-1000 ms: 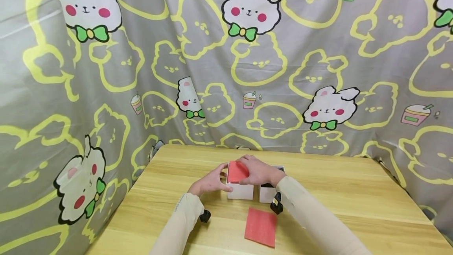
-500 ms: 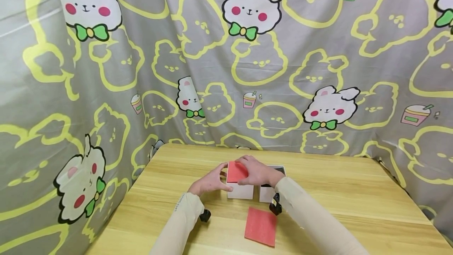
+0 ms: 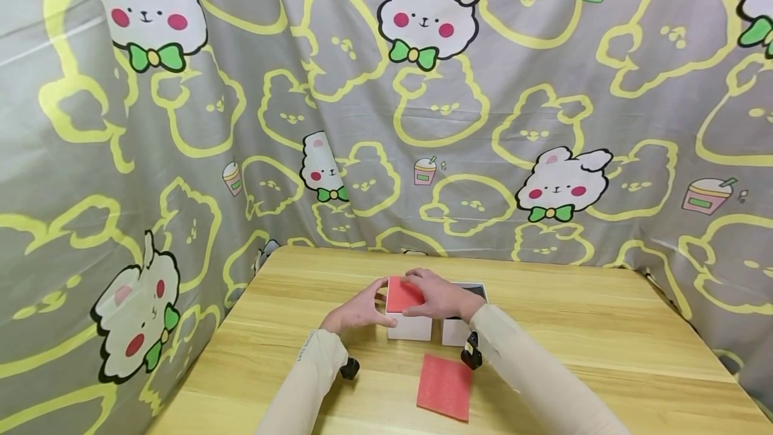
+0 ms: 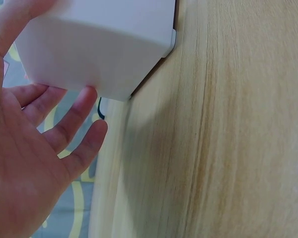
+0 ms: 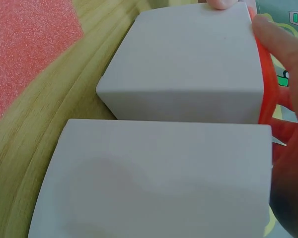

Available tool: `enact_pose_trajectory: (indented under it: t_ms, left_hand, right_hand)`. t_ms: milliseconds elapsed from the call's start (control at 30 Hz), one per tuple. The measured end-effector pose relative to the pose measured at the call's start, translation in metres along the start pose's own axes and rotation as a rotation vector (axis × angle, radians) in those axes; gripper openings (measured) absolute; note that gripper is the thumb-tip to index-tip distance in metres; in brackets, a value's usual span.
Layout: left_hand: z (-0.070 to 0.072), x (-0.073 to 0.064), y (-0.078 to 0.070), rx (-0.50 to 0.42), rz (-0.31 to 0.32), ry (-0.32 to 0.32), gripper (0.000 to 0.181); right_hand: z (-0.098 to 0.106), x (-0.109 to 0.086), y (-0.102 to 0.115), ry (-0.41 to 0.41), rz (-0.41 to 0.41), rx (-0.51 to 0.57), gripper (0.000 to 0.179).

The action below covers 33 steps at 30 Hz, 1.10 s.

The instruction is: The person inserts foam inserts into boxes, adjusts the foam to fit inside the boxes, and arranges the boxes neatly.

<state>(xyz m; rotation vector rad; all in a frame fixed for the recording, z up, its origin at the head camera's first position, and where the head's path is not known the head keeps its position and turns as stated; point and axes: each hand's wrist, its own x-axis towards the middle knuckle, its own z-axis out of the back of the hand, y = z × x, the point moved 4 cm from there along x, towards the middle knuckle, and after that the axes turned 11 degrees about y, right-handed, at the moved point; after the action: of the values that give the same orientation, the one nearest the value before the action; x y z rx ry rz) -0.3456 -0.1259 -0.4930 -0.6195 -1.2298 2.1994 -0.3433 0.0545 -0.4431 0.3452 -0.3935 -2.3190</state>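
Note:
A white open-topped box stands mid-table, with a red foam sheet across its top. My left hand holds the box's left side, thumb on the front face and fingers farther back. In the left wrist view, the fingertips touch the white box wall. My right hand lies over the red sheet, its thumb near the front edge and its fingers toward the back. In the right wrist view, the thumb touches the sheet's red edge; the fingertips are mostly hidden.
Close on the right stands a second white box with a dark inside, partly covered by my right wrist. Another red foam sheet lies flat on the wooden table in front. A patterned curtain hangs behind.
The red sheet sits slightly flatter on the box top than a second ago. My right hand has shifted only a little; the left hand has stayed in place.

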Motion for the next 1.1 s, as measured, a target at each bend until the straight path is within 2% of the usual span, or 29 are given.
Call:
enact_pose_trajectory:
  t_ms: [333, 700, 1100]
  left_hand:
    - [-0.0012, -0.0013, -0.0014, -0.001, -0.011, -0.003, 0.094]
    - [-0.0008, -0.0003, -0.0023, 0.011, -0.018, -0.008, 0.093]
    - [-0.0002, -0.0003, -0.0013, 0.008, -0.021, -0.009, 0.092]
  right_hand:
    - [-0.0012, -0.0029, 0.0035, 0.003, 0.047, -0.084, 0.063]
    - [-0.0026, -0.0034, 0.0041, -0.014, 0.055, -0.150, 0.065]
    - [-0.0019, -0.0059, 0.0037, -0.020, 0.087, -0.154, 0.063]
